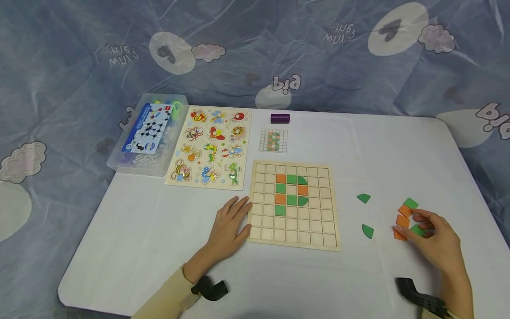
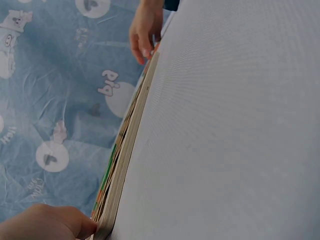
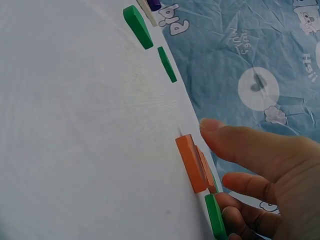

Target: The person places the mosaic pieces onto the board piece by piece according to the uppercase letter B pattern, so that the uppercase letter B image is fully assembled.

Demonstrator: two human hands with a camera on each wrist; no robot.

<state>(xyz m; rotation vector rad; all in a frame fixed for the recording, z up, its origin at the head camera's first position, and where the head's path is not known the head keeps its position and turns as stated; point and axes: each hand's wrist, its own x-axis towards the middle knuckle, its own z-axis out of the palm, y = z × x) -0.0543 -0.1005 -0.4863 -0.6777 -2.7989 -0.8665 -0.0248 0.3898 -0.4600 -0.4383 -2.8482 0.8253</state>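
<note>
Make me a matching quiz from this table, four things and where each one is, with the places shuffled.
1. Purple tube
2. Left hand
3. Right hand
4. Plastic box

A. At the loose orange squares
B. Just left of the bug puzzle
C. Just beyond the small pattern card
D. At the left edge of the grid board

Pairs: 1-C, 2-D, 3-A, 4-B
</note>
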